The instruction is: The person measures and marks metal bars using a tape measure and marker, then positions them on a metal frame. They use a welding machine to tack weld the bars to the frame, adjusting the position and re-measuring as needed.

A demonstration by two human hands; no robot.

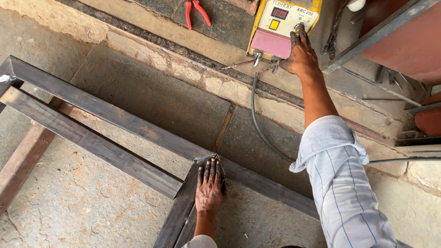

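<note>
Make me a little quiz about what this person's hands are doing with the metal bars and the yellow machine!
1. True or false: the left hand lies flat on the dark metal frame, right where two bars meet.
2. What does the right hand touch? A) the red-handled pliers B) a knob on the yellow welding machine C) the stone floor
3. Fill the gap: a dark ____ runs from the machine's front down across the floor.

Key: 1 true; 2 B; 3 cable.
</note>
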